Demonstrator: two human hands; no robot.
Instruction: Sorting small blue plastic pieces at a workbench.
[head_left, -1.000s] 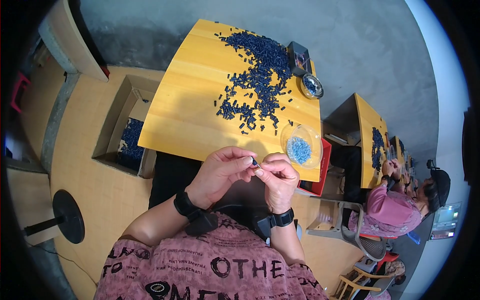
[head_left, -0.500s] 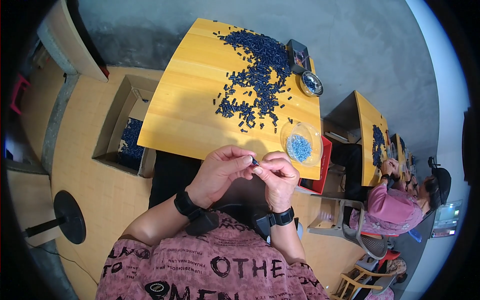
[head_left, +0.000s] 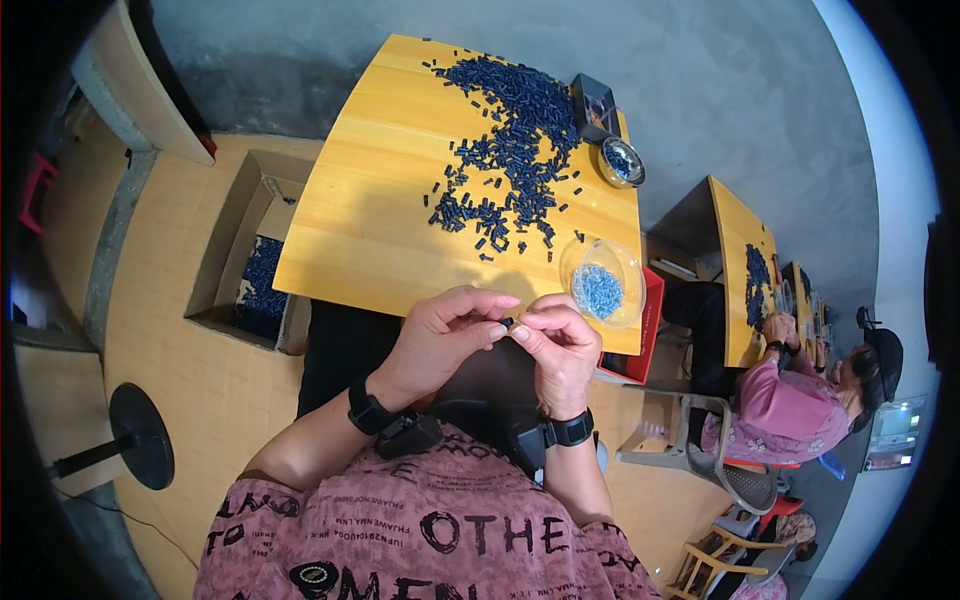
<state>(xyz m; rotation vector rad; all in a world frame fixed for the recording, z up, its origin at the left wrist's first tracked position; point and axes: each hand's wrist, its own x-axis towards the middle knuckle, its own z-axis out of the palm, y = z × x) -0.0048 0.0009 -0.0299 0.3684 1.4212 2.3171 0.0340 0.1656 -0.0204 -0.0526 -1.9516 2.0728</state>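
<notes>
Just off the near edge of the yellow table point(head_left: 350, 220), my two hands meet fingertip to fingertip. A small dark cylindrical piece point(head_left: 508, 322) sits between them. My left hand point(head_left: 447, 325) pinches it with thumb and fingers. From the other side my right hand point(head_left: 558, 345) is closed at its end; whether a second tiny part is in those fingertips is too small to tell. Many similar dark pieces point(head_left: 520, 100) lie in a loose spread over the tabletop. A clear plastic bowl point(head_left: 630, 255) of small light-blue parts stands at the right near corner, close to my right hand.
A metal bowl point(head_left: 622, 163) and a dark box point(head_left: 596, 105) stand at the table's far right. On the floor at left, a cardboard box point(head_left: 222, 240) holds more dark pieces. A red box point(head_left: 648, 325) is beside the table. Another person point(head_left: 790, 400) sits working at right.
My left fingers have opened slightly and shifted around the small piece, with the index finger lifted. The right hand stays nearly in place. The co-worker's hands have moved a little.
</notes>
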